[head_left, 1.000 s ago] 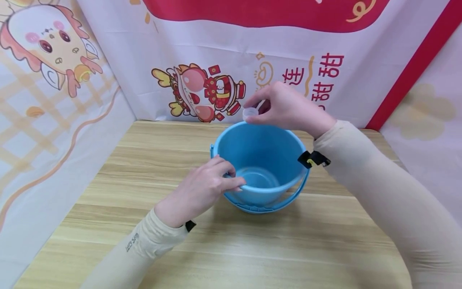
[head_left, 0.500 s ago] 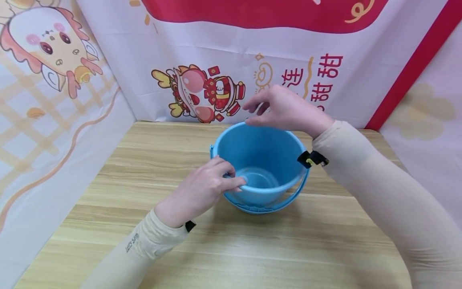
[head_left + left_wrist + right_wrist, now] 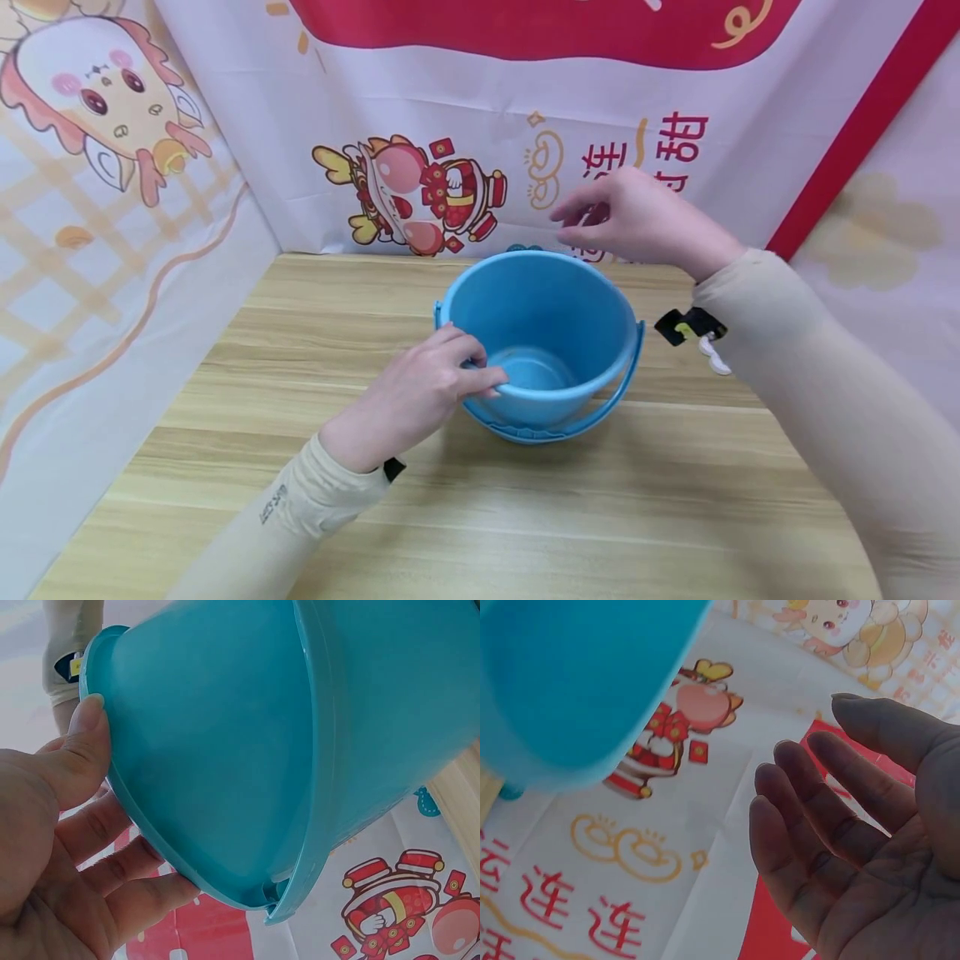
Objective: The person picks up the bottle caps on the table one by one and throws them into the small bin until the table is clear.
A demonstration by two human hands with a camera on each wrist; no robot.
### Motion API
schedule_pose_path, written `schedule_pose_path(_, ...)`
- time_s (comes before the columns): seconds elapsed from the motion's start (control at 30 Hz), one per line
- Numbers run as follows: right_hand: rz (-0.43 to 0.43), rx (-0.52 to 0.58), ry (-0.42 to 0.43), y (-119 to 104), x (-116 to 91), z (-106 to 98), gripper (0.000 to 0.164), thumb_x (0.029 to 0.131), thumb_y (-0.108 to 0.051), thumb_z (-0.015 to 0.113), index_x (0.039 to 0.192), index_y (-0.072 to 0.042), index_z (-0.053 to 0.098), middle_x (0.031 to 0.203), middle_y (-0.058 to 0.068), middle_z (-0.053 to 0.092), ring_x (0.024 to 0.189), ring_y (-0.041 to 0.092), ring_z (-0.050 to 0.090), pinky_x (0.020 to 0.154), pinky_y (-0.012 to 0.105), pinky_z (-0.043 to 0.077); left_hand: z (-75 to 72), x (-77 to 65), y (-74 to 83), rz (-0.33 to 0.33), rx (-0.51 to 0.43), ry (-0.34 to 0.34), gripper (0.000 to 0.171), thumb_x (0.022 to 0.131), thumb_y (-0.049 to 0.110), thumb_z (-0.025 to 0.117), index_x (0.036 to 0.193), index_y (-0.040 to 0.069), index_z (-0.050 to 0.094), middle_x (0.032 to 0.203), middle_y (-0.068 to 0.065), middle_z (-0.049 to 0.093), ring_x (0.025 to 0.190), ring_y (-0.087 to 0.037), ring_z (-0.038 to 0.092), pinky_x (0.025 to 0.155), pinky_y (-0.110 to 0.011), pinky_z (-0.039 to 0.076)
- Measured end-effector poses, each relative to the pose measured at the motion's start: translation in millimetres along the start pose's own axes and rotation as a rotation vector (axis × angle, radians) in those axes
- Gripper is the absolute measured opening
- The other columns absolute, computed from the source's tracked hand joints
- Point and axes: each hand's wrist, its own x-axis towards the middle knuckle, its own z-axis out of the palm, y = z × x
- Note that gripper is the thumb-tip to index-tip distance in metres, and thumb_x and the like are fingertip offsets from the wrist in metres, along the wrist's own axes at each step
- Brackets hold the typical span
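Observation:
A blue plastic bucket (image 3: pixel 540 325) stands upright on the wooden table, its handle (image 3: pixel 570 432) lowered against the near side. My left hand (image 3: pixel 423 387) grips the near-left part of the rim; the left wrist view shows the thumb and fingers along the rim (image 3: pixel 120 776). Above and right of the far rim, my right hand (image 3: pixel 637 217) hovers with nothing in it. Its fingers (image 3: pixel 840 825) are loosely bent and apart in the right wrist view. The small clear plastic piece seen earlier is not visible now.
Behind the bucket's far rim a small teal thing (image 3: pixel 523 247) peeks out, mostly hidden. Printed cloth walls (image 3: pixel 420 92) enclose the table (image 3: pixel 330 333) at the back and sides. A black strap with a white dangling bit (image 3: pixel 714 354) hangs from the right wrist.
The small clear plastic piece has left my right hand, which has since moved right, away from above the rim. My left hand and the bucket have stayed in place.

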Motion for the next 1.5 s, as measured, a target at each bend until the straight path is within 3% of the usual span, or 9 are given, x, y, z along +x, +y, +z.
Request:
schedule_pose_path(0.23, 0.11, -0.025, 0.021, 40, -19, -12, 0.041, 0.089, -0.035, 0.075, 0.124, -0.013, 0.07, 0.11, 0.01, 0.071, 0.089, 0.025, 0.068, 0.07, 0.034, 0.058, -0.4, 0.0, -0.1, 0.0, 0.002, 0.0, 0.03, 0.079, 0.015, 0.083, 0.108, 0.021, 0.077, 0.096, -0.007, 0.067, 0.089, -0.021, 0.058, 0.076, -0.034, 0.058)
schedule_pose_path(0.57, 0.341, -0.009, -0.045, 123, -58, -15, 0.057, 0.088, -0.05, 0.072, 0.128, -0.011, 0.067, 0.118, 0.018, 0.067, 0.1, 0.032, 0.062, 0.077, 0.044, 0.056, -0.5, 0.5, 0.0, 0.014, -0.001, 0.009, 0.027, 0.08, 0.016, 0.083, 0.105, 0.021, 0.077, 0.094, -0.007, 0.066, 0.087, -0.02, 0.057, 0.076, -0.034, 0.058)
schedule_pose_path(0.77, 0.397, -0.039, -0.094, 174, -87, -7, 0.063, 0.087, -0.055, 0.071, 0.126, -0.006, 0.067, 0.112, 0.016, 0.069, 0.092, 0.028, 0.063, 0.073, 0.042, 0.054, -1.4, 0.3, 0.7, 0.014, 0.003, 0.009, 0.028, 0.079, 0.016, 0.083, 0.105, 0.02, 0.076, 0.094, -0.007, 0.065, 0.087, -0.021, 0.059, 0.088, -0.045, 0.055)
schedule_pose_path(0.87, 0.425, -0.045, -0.129, 197, -99, 2, 0.069, 0.085, -0.058, 0.071, 0.127, -0.004, 0.066, 0.107, 0.014, 0.071, 0.087, 0.025, 0.065, 0.07, 0.039, 0.052, -1.0, 0.1, 0.8, 0.012, 0.004, 0.009, 0.028, 0.079, 0.017, 0.083, 0.106, 0.021, 0.076, 0.094, -0.007, 0.065, 0.087, -0.021, 0.058, 0.083, -0.04, 0.057)
schedule_pose_path(1.0, 0.419, -0.049, -0.164, 226, -114, 17, 0.063, 0.088, -0.051, 0.071, 0.125, 0.0, 0.066, 0.102, 0.013, 0.072, 0.084, 0.024, 0.066, 0.069, 0.036, 0.051, -0.4, 0.5, 1.0, 0.015, 0.001, 0.01, 0.028, 0.079, 0.017, 0.083, 0.106, 0.021, 0.076, 0.094, -0.006, 0.065, 0.087, -0.021, 0.056, 0.073, -0.031, 0.058)
schedule_pose_path(1.2, 0.374, -0.053, -0.134, 250, -128, 45, 0.043, 0.088, -0.033, 0.076, 0.111, 0.003, 0.072, 0.09, 0.011, 0.073, 0.078, 0.024, 0.065, 0.067, 0.034, 0.051, 0.2, 0.2, 0.3, 0.015, -0.007, 0.009, 0.028, 0.079, 0.016, 0.083, 0.106, 0.021, 0.076, 0.094, -0.006, 0.065, 0.087, -0.021, 0.056, 0.073, -0.031, 0.058)
schedule_pose_path(1.4, 0.408, -0.096, -0.168, 255, -136, 61, 0.055, 0.085, -0.047, 0.077, 0.11, 0.002, 0.073, 0.101, 0.017, 0.071, 0.098, 0.037, 0.061, 0.081, 0.049, 0.049, 0.5, -0.2, -0.1, 0.013, -0.007, 0.008, 0.028, 0.079, 0.016, 0.083, 0.106, 0.021, 0.077, 0.093, -0.006, 0.065, 0.087, -0.02, 0.056, 0.073, -0.031, 0.058)
schedule_pose_path(1.5, 0.424, -0.099, -0.19, 254, -136, 67, 0.059, 0.083, -0.049, 0.078, 0.11, 0.003, 0.072, 0.102, 0.019, 0.07, 0.097, 0.038, 0.061, 0.084, 0.054, 0.047, 0.4, -0.1, 0.0, 0.013, -0.006, 0.008, 0.028, 0.079, 0.016, 0.083, 0.106, 0.021, 0.077, 0.093, -0.006, 0.065, 0.087, -0.02, 0.056, 0.073, -0.031, 0.058)
